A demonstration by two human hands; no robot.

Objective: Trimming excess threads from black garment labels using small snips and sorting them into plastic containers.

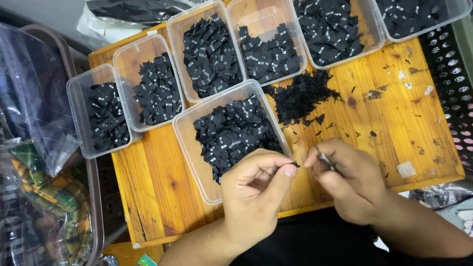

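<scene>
My left hand [256, 192] pinches a small black fabric label [294, 164] between thumb and forefinger, just above the wooden board's [152, 172] front edge. My right hand [345, 180] grips a small metal tool [325, 158], likely snips, its tip close to the label. Beside my left hand sits a clear plastic tub [189, 143] filled with black labels. A loose heap of black scraps [300, 96] lies on the board beyond my hands.
Several more clear tubs of black labels [212, 49] line the board's far edge and left side. Bagged patterned fabric [34, 197] fills a bin at the left. A perforated black crate [456, 79] stands at the right.
</scene>
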